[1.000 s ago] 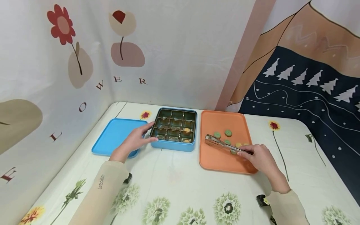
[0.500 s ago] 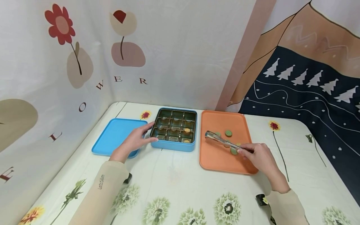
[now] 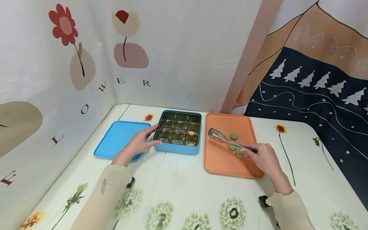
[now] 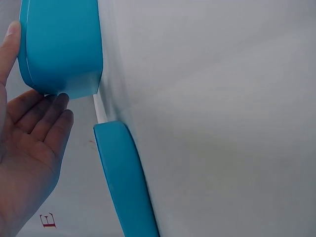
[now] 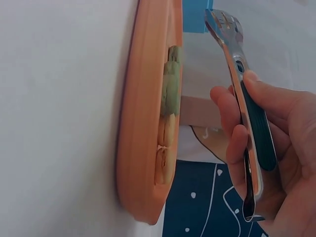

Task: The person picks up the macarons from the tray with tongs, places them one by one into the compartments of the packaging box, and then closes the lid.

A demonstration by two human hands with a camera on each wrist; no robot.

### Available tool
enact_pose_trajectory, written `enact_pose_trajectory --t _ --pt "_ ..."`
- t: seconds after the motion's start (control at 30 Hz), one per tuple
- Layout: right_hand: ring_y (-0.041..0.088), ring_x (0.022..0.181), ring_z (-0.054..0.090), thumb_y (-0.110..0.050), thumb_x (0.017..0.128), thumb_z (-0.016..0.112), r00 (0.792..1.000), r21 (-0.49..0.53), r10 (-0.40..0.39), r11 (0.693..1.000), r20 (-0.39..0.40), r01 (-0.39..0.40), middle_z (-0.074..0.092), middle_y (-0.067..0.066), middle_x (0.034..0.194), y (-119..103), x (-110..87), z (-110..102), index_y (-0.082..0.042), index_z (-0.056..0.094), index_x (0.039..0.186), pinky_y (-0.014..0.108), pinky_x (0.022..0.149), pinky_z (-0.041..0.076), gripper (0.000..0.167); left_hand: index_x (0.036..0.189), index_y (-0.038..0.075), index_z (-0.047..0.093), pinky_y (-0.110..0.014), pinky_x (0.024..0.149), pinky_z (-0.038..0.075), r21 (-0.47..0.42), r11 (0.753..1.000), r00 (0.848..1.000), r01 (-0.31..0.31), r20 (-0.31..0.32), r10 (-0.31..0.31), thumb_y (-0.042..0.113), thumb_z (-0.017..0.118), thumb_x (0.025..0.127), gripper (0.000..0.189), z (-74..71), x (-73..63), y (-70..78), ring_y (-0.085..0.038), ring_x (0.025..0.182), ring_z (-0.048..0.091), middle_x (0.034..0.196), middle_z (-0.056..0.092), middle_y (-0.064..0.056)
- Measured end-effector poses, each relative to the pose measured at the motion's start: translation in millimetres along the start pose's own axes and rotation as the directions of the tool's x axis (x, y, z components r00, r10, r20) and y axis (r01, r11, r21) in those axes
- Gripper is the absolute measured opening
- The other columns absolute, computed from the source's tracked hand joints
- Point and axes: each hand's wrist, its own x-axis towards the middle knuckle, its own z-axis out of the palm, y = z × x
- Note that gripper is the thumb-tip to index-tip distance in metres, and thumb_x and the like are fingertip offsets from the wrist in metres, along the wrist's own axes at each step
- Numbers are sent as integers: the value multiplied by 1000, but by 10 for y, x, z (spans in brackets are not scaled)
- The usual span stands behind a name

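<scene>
My right hand point(image 3: 265, 159) grips metal tongs point(image 3: 225, 137) above the orange tray point(image 3: 218, 163). In the right wrist view the tongs have a dark green handle grip, and their ends appear to hold nothing. On the tray lie green macarons point(image 3: 233, 136); yellow macarons point(image 5: 163, 165) show in the right wrist view but are hidden in the head view. My left hand point(image 3: 138, 142) rests at the near left corner of the blue box point(image 3: 175, 149), thumb on its front and fingers at its side. The box's divided insert point(image 3: 178, 126) has yellow macarons point(image 3: 191, 133) in two right-column compartments.
A blue lid point(image 3: 118, 139) lies left of the box, partly behind my left wrist. A flower-print cloth point(image 3: 178, 185) covers the table. Printed fabric walls point(image 3: 184, 57) stand behind and to the left.
My right hand has lifted the tongs slightly, their ends shifting up and left over the tray. One green macaron and the yellow ones are now hidden in the head view. The left hand stays still.
</scene>
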Motion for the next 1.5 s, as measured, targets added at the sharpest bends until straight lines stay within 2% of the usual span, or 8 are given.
enact_pose_trajectory --t 0.37,0.53,0.6,0.9,1.07,1.2,1.3,1.5 --pt "16 57 63 -18 90 75 999 1 -25 1000 -39 25 75 9 71 -77 94 28 -2 79 105 22 48 39 22 160 15 25 -60 115 36 3 1000 1000 -9 -2 9 47 72 88 92 8 0 -1 -44 146 33 163 29 -18" --pt "14 57 60 -18 91 74 998 -4 -37 999 -59 37 76 10 76 -137 165 47 -3 79 105 23 47 37 21 160 16 24 -61 115 35 8 1000 1000 -3 2 3 48 71 89 91 -1 -3 6 -44 146 33 164 28 -18" --pt "15 59 64 -18 91 73 997 -1 -41 999 -65 41 77 11 81 -163 195 60 -3 78 106 23 47 40 22 160 16 24 -61 115 35 9 1000 1000 -1 3 1 47 71 90 91 -8 -7 11 -44 146 33 164 27 -18" --pt "21 63 69 -19 93 71 998 5 -20 1000 -60 21 77 11 79 -271 322 123 -3 78 104 24 47 39 21 160 14 25 -59 114 37 10 1000 1000 -18 -1 18 45 72 89 91 5 -7 2 -44 145 36 163 28 -18" --pt "23 65 71 -20 94 70 997 11 -32 999 -68 33 78 9 84 -325 412 164 -4 78 104 23 55 45 21 160 15 25 -59 115 37 -4 1000 1000 -20 0 20 43 72 90 90 15 4 -9 -43 145 36 164 28 -17" --pt "20 65 68 -21 95 70 998 6 -31 999 -61 31 77 10 81 -359 481 202 -4 78 105 26 59 46 22 160 16 24 -59 115 36 -7 1000 1000 -16 2 16 43 72 90 89 19 14 -19 -43 146 35 164 27 -16" --pt "17 65 67 -21 95 70 998 3 -23 1000 -56 23 77 11 80 -389 528 239 -4 78 105 26 60 46 22 160 16 24 -59 115 36 -4 1000 1000 -14 3 14 44 72 90 89 23 19 -25 -43 146 34 164 28 -16" --pt "23 70 73 -22 95 69 1000 25 17 1000 -24 -16 78 11 85 -458 614 313 -5 77 108 27 59 49 23 160 16 24 -59 115 36 -2 1000 1000 -7 2 7 44 72 90 90 28 22 -23 -43 146 34 164 28 -17"
